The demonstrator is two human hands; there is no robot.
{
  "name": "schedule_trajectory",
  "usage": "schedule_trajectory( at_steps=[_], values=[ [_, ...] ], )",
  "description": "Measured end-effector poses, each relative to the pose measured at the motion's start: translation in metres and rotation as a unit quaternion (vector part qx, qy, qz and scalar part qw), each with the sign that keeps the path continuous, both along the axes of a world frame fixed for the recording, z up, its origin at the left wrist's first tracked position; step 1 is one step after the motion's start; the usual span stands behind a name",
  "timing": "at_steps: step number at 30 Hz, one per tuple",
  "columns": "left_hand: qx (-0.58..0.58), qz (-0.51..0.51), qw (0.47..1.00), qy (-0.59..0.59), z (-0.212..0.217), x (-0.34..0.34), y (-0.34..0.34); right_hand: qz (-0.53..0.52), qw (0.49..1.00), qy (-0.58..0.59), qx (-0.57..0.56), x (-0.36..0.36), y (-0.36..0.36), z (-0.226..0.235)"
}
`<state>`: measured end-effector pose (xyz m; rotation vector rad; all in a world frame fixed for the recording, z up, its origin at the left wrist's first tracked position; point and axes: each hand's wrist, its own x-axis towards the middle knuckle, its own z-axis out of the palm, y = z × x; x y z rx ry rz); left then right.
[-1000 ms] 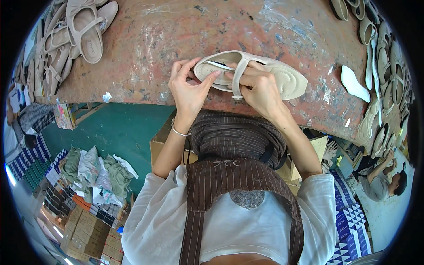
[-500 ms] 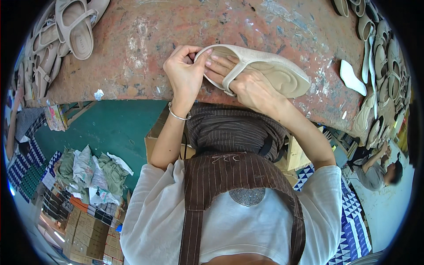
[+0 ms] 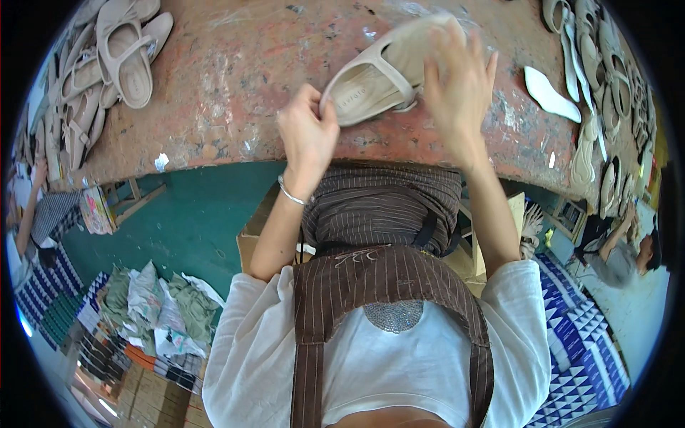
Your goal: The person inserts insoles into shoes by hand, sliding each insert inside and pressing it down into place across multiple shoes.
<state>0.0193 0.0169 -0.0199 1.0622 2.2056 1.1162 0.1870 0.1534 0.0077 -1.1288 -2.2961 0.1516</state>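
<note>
A beige strapped shoe (image 3: 364,89) is held over the worktable, its toe tilted to the far right. Its insole and crossing strap face up. My left hand (image 3: 308,132) pinches the heel rim, thumb on the inner side and fingers bent around the outside. Beside the toe end, my right hand (image 3: 459,96) is raised with its fingers spread, slightly blurred by motion. It overlaps part of the toe, and I cannot tell whether it touches the shoe. Nothing shows in its grasp.
The worn reddish table (image 3: 235,93) carries several beige shoes (image 3: 132,68) at the left and more shoes (image 3: 614,78) at the right. A white insole-like piece (image 3: 551,96) lies right of my hand. Cloth bundles (image 3: 153,303) sit on the floor. Another person (image 3: 621,257) is at far right.
My right hand has come out of the shoe and opened beside the toe. The shoe has swung round so its toe points farther away. My left hand still grips the heel.
</note>
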Motion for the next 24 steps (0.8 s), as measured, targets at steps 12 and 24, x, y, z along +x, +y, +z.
schedule_trajectory(
  at_steps=[12, 24],
  values=[
    [0.002, -0.322, 0.924, 0.207, 0.016, 0.1, -0.019, 0.105, 0.988, -0.031, -0.105, 0.019, -0.061, 0.028],
    [-0.016, -0.305, 0.918, 0.253, -0.009, 0.106, -0.014, -0.003, 0.989, -0.135, -0.061, -0.005, -0.022, -0.005]
  ],
)
